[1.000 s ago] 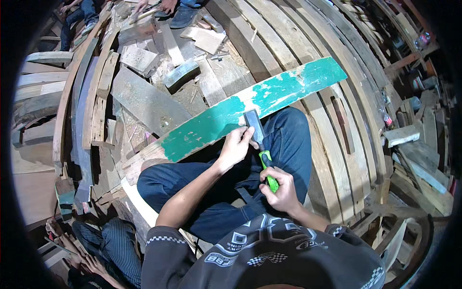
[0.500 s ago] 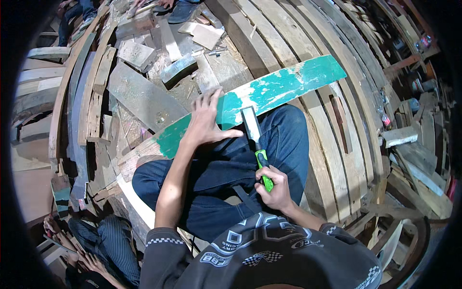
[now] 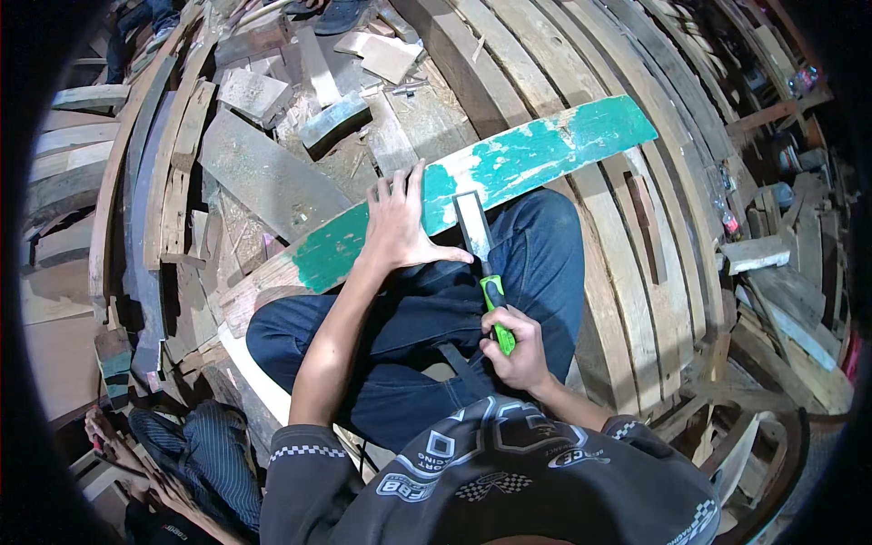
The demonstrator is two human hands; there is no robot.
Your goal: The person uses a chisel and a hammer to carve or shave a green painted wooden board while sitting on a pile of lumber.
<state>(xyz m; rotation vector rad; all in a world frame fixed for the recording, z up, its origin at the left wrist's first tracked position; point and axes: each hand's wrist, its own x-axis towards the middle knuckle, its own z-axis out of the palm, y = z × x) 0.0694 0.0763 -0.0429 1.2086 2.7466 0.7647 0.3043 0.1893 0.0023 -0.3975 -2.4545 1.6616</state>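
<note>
A long wooden board [image 3: 536, 154] with chipped green paint lies slanted across my lap, bare wood showing through in patches. My left hand [image 3: 398, 222] is spread flat on the board, open, with its fingertips at the far edge and the thumb stretched out past the near edge toward the blade. Closed around the green and black handle of a chisel [image 3: 476, 229], my right hand [image 3: 513, 347] is above my lap. The wide, flat blade points away from me. Its tip overlaps the near edge of the green paint; whether it touches the wood I cannot tell.
Long timber beams [image 3: 627, 272] run along the right side. Offcuts, including a curved block [image 3: 334, 123] and a wide grey plank [image 3: 263, 173], lie beyond the board. Another person's striped trouser leg [image 3: 218, 463] shows at the lower left, and a shoe [image 3: 341, 16] at the top.
My left hand has shifted slightly to the right along the board. The chisel tip has moved a little farther away from me, and the board's right end sits slightly higher in view.
</note>
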